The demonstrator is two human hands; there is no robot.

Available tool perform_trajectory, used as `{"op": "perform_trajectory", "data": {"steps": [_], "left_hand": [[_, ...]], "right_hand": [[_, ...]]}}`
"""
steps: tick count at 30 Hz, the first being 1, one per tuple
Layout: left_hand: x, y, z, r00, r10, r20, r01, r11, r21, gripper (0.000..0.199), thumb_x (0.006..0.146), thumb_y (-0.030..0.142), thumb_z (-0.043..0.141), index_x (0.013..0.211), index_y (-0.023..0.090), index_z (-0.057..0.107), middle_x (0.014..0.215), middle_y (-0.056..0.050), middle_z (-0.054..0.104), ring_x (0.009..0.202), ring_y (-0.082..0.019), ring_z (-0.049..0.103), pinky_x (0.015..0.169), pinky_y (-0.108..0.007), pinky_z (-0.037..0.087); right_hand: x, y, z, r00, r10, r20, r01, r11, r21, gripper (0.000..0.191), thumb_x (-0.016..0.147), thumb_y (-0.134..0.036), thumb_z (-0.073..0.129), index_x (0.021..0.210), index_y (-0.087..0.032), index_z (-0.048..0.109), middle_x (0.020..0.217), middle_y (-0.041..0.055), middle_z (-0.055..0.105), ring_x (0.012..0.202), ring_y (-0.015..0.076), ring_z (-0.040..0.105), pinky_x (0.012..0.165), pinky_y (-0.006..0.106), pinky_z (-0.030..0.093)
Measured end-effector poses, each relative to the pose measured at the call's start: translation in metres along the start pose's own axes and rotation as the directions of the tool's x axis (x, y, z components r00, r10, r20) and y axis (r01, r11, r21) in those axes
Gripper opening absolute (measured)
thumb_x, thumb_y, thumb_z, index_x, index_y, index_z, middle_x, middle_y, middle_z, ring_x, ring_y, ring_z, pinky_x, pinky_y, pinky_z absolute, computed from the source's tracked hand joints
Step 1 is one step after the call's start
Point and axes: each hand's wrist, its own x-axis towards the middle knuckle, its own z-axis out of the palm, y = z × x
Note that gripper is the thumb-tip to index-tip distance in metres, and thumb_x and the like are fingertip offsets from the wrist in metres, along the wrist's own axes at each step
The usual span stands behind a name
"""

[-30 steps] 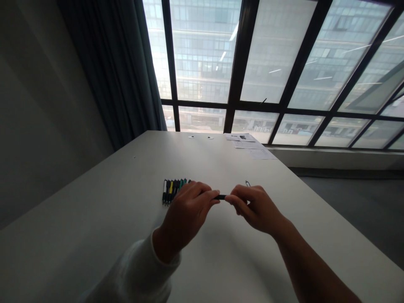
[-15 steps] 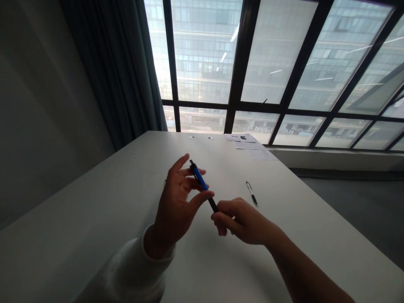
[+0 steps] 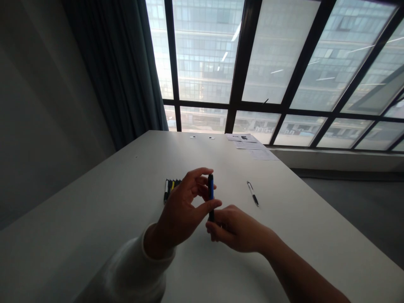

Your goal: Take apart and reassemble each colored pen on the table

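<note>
- The pale sleeve (image 3: pixel 135 265) and the bare right forearm (image 3: pixel 293 261) both run out of view at the bottom edge.
- The right hand (image 3: pixel 236 227) pinches the lower end of the blue pen (image 3: pixel 211 191); its fingers hide the tip, and those curled beneath are dark and hard to tell apart.
- The left hand (image 3: pixel 184 208) holds the same pen higher up: thumb across the barrel, one fingertip at the top end, the other fingers bent behind it. The space between thumb and forefinger is fairly wide, with the pen spanning it.
- The blue pen is held above the bench (image 3: pixel 110 219), between the two hands and nearly upright in view. Its barrel shows blue, with black at the top and along the lower part; the thumb covers some of the middle.
- The pens (image 3: pixel 166 189) lie side by side beyond the left hand, which hides part of the row, so the full count cannot be told. One white and one yellow barrel show among dark ones.
- The white pen (image 3: pixel 252 192) lies alone at a slant, beyond the right hand, its dark grip toward the near side.
- Papers (image 3: pixel 252 145) overlap at the far right of the bench, their print too small to read.
</note>
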Motion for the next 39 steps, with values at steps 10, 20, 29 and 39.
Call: {"op": "perform_trajectory", "data": {"steps": [10,20,29,39], "left_hand": [[0.002,-0.003,0.001,0.997,-0.034,-0.065,0.032,0.999,-0.034,0.062,0.075,0.018,0.080,0.129,0.030,0.052,0.101,-0.002,0.067,0.091,-0.017,0.067,0.080,-0.030,0.059],[0.004,-0.012,0.002,0.992,-0.069,-0.103,0.058,0.993,-0.105,0.065,0.076,0.022,0.079,0.134,0.029,0.050,0.109,-0.004,0.065,0.090,-0.018,0.068,0.076,-0.032,0.062],[0.000,-0.078,0.037,0.962,-0.249,-0.109,0.240,0.967,-0.086,0.060,0.077,0.029,0.075,0.131,0.026,0.050,0.099,-0.001,0.059,0.070,-0.012,0.066,0.063,-0.025,0.056],[-0.014,-0.120,0.046,0.934,-0.333,-0.128,0.341,0.939,0.048,0.057,0.074,0.037,0.077,0.122,0.021,0.049,0.084,0.004,0.055,0.062,-0.011,0.062,0.059,-0.024,0.050]], "right_hand": [[0.000,-0.001,0.002,0.997,-0.012,-0.072,0.015,0.999,0.034,0.021,0.098,-0.026,0.050,0.087,-0.016,0.065,0.074,0.0022,0.071,0.061,0.0115,0.063,0.061,0.022,0.047],[-0.003,-0.005,0.003,0.961,0.009,-0.278,0.008,0.998,0.061,0.018,0.097,-0.031,0.055,0.094,-0.017,0.065,0.085,0.0032,0.065,0.070,0.0121,0.059,0.063,0.023,0.048],[-0.022,0.039,0.052,0.794,0.255,-0.552,-0.261,0.963,0.070,0.017,0.083,-0.020,0.069,0.096,-0.018,0.058,0.079,0.0016,0.063,0.065,0.0135,0.057,0.063,0.026,0.048],[-0.030,0.050,0.089,0.834,0.379,-0.400,-0.503,0.821,-0.271,0.010,0.090,-0.026,0.055,0.089,-0.016,0.059,0.085,0.0074,0.069,0.070,0.0190,0.064,0.062,0.027,0.043]]}}
